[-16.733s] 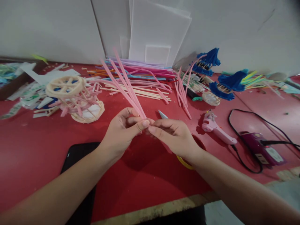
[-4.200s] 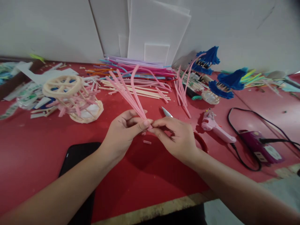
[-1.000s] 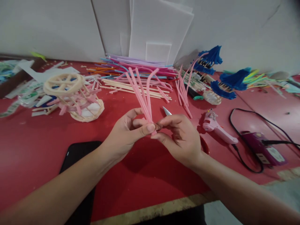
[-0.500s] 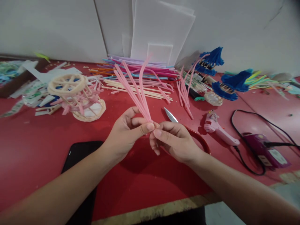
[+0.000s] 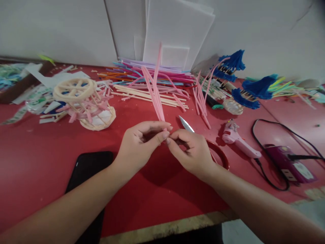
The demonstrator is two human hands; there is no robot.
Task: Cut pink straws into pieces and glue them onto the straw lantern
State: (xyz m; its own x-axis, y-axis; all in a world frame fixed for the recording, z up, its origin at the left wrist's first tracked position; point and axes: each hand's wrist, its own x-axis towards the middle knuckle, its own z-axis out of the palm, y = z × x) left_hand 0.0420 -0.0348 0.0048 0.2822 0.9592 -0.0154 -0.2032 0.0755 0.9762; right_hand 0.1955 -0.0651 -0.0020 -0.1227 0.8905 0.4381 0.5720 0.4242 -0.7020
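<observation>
My left hand (image 5: 141,144) pinches the lower ends of a bundle of thin pink straws (image 5: 155,91), which fan upward and away from me. My right hand (image 5: 191,150) is closed, its fingertips meeting the left thumb at the base of the same bundle. Scissors lie just behind the right hand, with the blade tip (image 5: 186,123) and a red handle loop (image 5: 220,154) showing on the red table (image 5: 43,152).
A black phone (image 5: 88,169) lies under my left forearm. A straw-and-ring model (image 5: 82,103) stands at left. Loose coloured straws (image 5: 152,79) pile up before white sheets (image 5: 175,30). A pink glue gun (image 5: 237,140), its cord and a purple power strip (image 5: 289,162) sit at right, with blue tasselled pieces (image 5: 250,89) behind.
The pink bundle has swung more upright and its strands have drawn closer together. My right hand has curled in, its fingertips now at the bundle's base.
</observation>
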